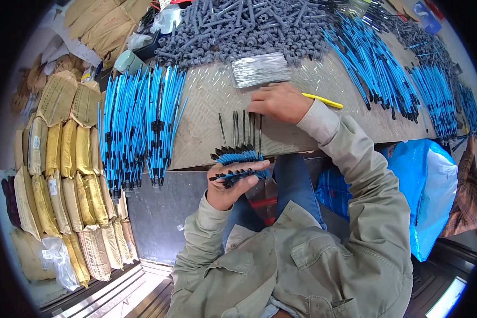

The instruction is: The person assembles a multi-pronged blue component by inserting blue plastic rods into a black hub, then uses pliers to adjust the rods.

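Note:
My left hand (pixel 229 192), near the table's front edge, is closed round a bundle of thin blue tubes (pixel 239 158) with black end pieces. Several slim black rods (pixel 237 130) stand up out of that bundle toward the far side. Over the table, my right hand (pixel 280 103) has its fingers bent together at the tips of the rightmost rods. What sits between those fingertips is too small to make out. Just beyond this hand lies a flat pile of thin silvery pins (pixel 261 70), and a yellow pen-like tool (pixel 322 100) rests to its right.
Grey plastic fittings (pixel 244 29) are heaped along the far side of the table (pixel 201 100). Blue tubes with black ends lie in bunches at the left (pixel 138 116) and right (pixel 373 63). Loose pins are scattered about. Stacked packets (pixel 53 148) stand left; a blue bag (pixel 421 185) stands right.

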`<control>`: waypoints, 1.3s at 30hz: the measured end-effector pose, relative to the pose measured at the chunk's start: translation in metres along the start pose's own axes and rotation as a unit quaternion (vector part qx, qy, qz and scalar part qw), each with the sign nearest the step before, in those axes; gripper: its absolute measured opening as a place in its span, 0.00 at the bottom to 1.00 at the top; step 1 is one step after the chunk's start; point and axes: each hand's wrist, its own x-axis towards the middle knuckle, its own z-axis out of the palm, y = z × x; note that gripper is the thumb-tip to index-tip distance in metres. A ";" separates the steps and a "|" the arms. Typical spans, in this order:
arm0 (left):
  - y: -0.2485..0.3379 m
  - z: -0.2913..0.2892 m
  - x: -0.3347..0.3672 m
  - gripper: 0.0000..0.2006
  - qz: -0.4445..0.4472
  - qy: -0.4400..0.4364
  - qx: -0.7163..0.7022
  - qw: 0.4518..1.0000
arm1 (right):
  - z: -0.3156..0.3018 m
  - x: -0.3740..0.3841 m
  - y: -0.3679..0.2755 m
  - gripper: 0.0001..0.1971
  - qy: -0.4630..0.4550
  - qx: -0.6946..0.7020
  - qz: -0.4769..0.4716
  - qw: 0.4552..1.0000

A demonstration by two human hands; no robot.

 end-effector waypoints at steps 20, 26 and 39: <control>0.004 -0.002 0.008 0.23 -0.105 0.015 -0.117 0.987 | -0.020 0.036 0.053 0.03 0.135 -0.063 0.172 0.974; 0.001 -0.005 0.004 0.20 -0.077 0.007 -0.148 0.986 | -0.066 -0.020 -0.071 0.03 0.197 0.516 0.184 0.813; 0.006 0.007 0.008 0.14 -0.011 0.052 -0.083 0.995 | -0.048 -0.057 -0.116 0.17 0.311 0.212 0.138 0.916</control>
